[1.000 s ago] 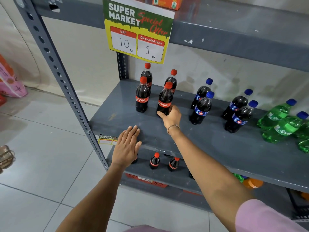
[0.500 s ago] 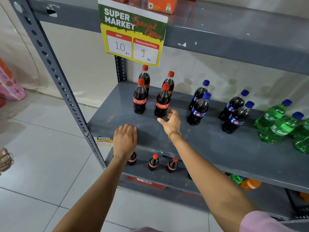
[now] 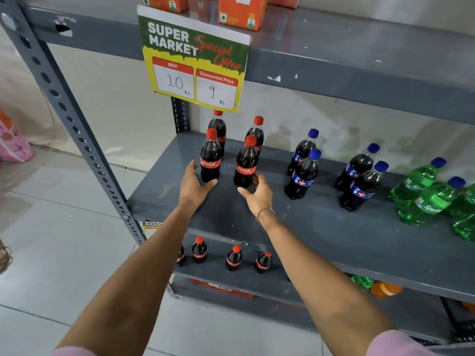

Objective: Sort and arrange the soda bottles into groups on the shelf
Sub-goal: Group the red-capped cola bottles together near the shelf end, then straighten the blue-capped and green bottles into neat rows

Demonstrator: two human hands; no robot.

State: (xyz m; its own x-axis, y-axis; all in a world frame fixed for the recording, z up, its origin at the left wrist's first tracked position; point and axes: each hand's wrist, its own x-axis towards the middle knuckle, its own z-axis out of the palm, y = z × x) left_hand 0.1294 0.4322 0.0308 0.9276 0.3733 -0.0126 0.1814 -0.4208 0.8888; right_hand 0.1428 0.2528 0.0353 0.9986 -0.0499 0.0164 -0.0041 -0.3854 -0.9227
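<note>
Several red-capped Coca-Cola bottles stand in a two-by-two block at the left of the grey middle shelf. My left hand cups the base of the front left cola bottle, fingers on its left side and thumb across the front. My right hand, with a bracelet on the wrist, wraps the base of the front right cola bottle. Both rear cola bottles stand untouched. Further right stand two pairs of blue-capped dark bottles. Green Sprite bottles are grouped at the far right.
A price sign hangs from the upper shelf just above the rear cola bottles, and orange cartons stand on that shelf. Small cola bottles stand on the lower shelf. The perforated post bounds the left end. A pink bag lies on the floor.
My left hand left the shelf's front edge and reached the front left cola bottle. My right hand let go of the front right bottle, then closed round its base again.
</note>
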